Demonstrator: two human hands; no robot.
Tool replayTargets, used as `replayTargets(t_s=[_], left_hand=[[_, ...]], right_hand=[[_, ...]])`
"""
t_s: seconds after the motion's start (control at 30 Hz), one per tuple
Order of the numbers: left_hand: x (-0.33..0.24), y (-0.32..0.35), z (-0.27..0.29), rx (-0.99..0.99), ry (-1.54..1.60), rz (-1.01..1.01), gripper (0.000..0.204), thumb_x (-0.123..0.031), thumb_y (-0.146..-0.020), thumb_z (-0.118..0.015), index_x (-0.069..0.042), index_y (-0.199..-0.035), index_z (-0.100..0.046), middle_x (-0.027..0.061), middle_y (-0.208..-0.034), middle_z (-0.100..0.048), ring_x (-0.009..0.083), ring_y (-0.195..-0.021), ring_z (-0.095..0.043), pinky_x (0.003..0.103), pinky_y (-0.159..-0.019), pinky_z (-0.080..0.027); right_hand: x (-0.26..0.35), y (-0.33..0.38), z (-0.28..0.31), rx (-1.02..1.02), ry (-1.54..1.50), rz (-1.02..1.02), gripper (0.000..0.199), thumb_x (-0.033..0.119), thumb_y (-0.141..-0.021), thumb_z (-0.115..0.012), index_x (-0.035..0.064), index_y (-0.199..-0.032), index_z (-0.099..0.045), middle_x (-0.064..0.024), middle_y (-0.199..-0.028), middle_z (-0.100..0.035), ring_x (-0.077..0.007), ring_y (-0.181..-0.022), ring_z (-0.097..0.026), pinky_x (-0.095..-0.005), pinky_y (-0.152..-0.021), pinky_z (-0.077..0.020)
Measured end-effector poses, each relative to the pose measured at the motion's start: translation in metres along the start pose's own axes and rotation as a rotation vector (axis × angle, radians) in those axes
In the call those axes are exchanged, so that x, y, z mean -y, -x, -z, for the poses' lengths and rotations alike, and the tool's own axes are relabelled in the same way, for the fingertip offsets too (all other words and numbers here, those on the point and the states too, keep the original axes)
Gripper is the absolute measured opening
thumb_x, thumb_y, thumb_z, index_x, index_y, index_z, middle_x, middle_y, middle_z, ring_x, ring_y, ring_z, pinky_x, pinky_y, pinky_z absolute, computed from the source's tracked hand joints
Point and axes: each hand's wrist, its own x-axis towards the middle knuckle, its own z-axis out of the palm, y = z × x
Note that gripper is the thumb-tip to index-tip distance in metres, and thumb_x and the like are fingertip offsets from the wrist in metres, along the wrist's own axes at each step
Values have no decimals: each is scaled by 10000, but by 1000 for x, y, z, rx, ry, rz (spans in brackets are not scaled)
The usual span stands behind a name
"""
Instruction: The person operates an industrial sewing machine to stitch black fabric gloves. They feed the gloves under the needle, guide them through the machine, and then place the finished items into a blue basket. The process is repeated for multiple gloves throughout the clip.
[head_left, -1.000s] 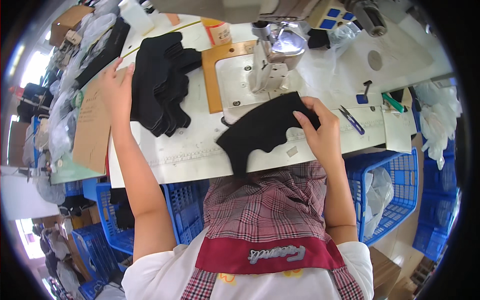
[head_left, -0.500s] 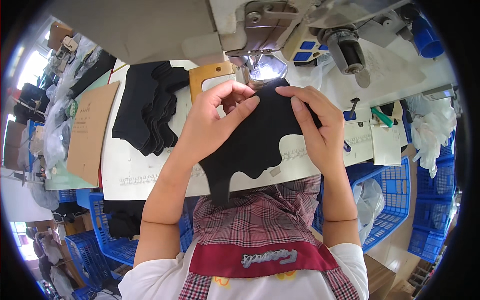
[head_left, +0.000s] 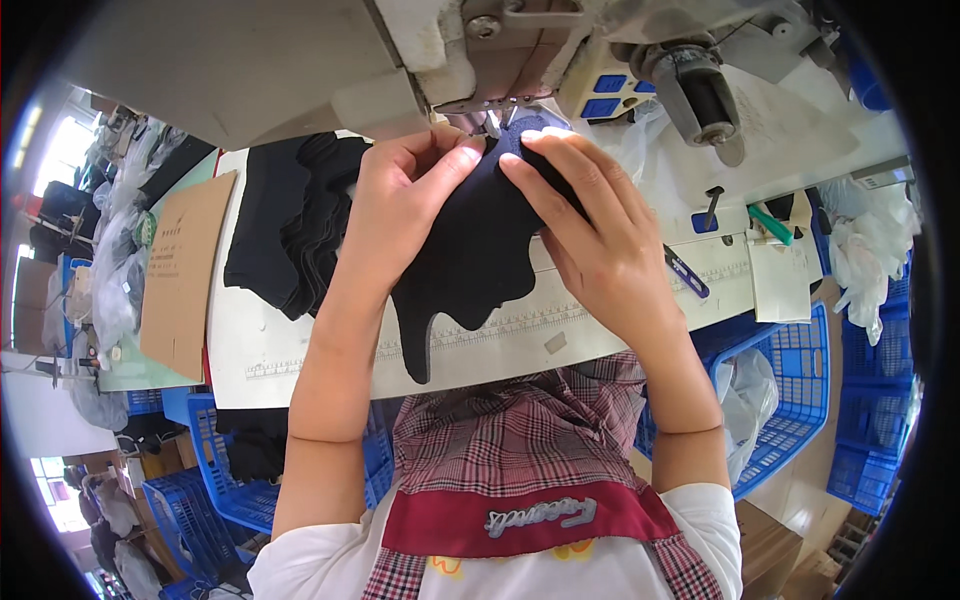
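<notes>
A black fabric piece (head_left: 465, 240) with a wavy cut edge lies under the sewing machine's (head_left: 510, 70) head, its top part at the lit needle area. A narrow tail of it hangs toward the table's front edge. My left hand (head_left: 410, 195) pinches the cloth's left upper edge between thumb and fingers, close to the presser foot. On the upper right of the cloth rests my right hand (head_left: 605, 225), fingers stretched out and spread, tips pressing beside the needle area; its thumb is mostly hidden. Both hands partly cover the fabric's upper end.
Stacked black pieces (head_left: 290, 220) lie left of my left forearm, with a cardboard sheet (head_left: 185, 275) beyond. A purple cutter (head_left: 687, 272) and a green-handled tool (head_left: 770, 225) lie to the right. A ruler strip (head_left: 540, 322) runs along the table; blue baskets (head_left: 790, 400) stand below.
Both hands and the fabric have moved up and left, nearer the needle. My right hand has turned from a thumb-and-finger pinch to fingers laid out over the cloth.
</notes>
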Motion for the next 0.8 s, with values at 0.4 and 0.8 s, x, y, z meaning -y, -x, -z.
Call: replayTargets(t_s=[0.4,0.8], left_hand=[[6,-3,4,20,-7,-16,163,-153,-928,-653,2,-878,-655,-48,-781,-594,28,-734,-499,213,-680,-409],[-5,2,41,324,-54,157,307,-251,-931,-671,9,-1092,-655,-9,-944,-648,46,-845,-575,200,-773,-461]], right_hand=[[-3,-3,-9,-127,90,59,453,65,-690,-648,44,-1140,-696,-116,-1166,-590,-300,-1055,-600,-394,-847,-534],[4,-1,-11,-163,139,64,445,68,-676,-657,35,-1117,-707,-113,-1134,-601,-297,-1007,-602,-400,-829,-520]])
